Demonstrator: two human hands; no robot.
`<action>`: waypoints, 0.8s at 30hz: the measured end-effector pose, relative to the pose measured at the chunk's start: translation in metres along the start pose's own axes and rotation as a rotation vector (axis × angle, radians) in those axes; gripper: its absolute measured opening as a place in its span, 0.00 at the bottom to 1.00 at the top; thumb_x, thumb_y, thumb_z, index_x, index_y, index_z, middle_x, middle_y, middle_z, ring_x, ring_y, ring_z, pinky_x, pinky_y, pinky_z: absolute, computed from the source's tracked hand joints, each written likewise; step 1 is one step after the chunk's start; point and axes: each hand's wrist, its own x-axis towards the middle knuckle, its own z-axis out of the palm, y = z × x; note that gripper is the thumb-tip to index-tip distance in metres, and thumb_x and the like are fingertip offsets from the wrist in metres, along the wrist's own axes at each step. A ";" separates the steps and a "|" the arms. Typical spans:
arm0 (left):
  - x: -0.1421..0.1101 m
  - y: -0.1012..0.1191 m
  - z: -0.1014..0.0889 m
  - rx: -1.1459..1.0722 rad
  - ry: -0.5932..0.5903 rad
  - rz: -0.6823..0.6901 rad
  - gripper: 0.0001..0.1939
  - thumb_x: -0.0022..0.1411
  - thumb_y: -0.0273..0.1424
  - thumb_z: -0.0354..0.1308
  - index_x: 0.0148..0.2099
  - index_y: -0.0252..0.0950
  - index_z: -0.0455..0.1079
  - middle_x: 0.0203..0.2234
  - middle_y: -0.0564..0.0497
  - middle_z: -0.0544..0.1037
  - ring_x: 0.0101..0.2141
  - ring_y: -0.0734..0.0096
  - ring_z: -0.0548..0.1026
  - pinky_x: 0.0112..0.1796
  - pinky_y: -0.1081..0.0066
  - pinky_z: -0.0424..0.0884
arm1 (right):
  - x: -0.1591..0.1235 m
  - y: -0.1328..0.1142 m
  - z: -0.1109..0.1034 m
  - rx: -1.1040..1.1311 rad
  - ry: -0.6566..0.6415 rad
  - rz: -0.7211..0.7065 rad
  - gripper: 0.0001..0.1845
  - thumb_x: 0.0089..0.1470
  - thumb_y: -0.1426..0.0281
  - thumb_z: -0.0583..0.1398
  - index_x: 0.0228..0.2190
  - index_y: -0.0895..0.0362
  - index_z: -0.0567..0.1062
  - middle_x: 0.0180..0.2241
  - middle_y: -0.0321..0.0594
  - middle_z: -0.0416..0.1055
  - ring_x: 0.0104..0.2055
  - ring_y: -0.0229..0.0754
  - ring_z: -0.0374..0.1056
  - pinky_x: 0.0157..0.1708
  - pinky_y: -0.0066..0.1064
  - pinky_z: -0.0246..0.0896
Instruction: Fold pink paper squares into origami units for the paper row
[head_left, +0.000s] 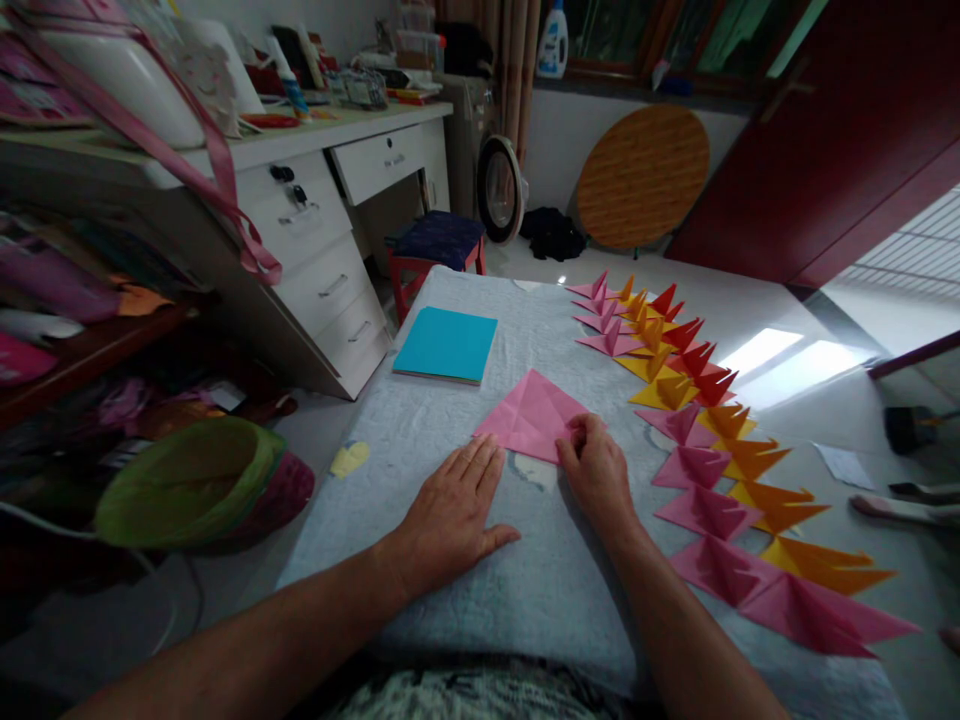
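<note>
A pink sheet of origami paper (525, 412), folded and creased, lies on the cloth-covered table (420, 620) in front of me. My left hand (459, 500) lies flat, fingers stretched out and thumb apart, its fingertips on the paper's left near edge. With fingers bent together, my right hand (596, 462) pinches the paper's right near edge. Beyond my left hand sits a stack of blue square paper (448, 345). Rows of folded paper cranes in pink (709, 512), yellow (776, 505) and red (705, 370) stand along the table's right side.
Left of the table are a green-lined bin (195, 480) and a white desk with drawers (322, 270). A stool with a dark cushion (439, 238) stands past the far left corner. Farther back are an open washing machine door (500, 190) and a round wooden tabletop (645, 175).
</note>
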 end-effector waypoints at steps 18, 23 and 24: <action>-0.004 0.010 -0.002 0.080 0.086 -0.098 0.44 0.60 0.58 0.56 0.65 0.28 0.62 0.62 0.28 0.65 0.61 0.39 0.64 0.57 0.49 0.63 | 0.000 -0.001 0.000 -0.012 0.007 0.005 0.14 0.52 0.65 0.52 0.39 0.57 0.70 0.27 0.39 0.70 0.29 0.44 0.65 0.34 0.35 0.57; -0.005 0.011 -0.004 0.079 0.090 -0.106 0.43 0.60 0.58 0.57 0.65 0.29 0.63 0.62 0.28 0.66 0.61 0.40 0.65 0.57 0.49 0.64 | 0.000 0.000 -0.001 -0.007 -0.006 0.007 0.15 0.53 0.65 0.52 0.40 0.58 0.70 0.28 0.40 0.71 0.29 0.44 0.66 0.33 0.34 0.57; -0.005 0.011 -0.003 0.078 0.089 -0.109 0.43 0.60 0.58 0.56 0.65 0.29 0.63 0.62 0.29 0.65 0.61 0.40 0.65 0.57 0.49 0.63 | 0.001 0.000 -0.001 -0.002 -0.012 0.011 0.15 0.53 0.64 0.52 0.40 0.58 0.70 0.28 0.41 0.71 0.29 0.44 0.66 0.33 0.34 0.57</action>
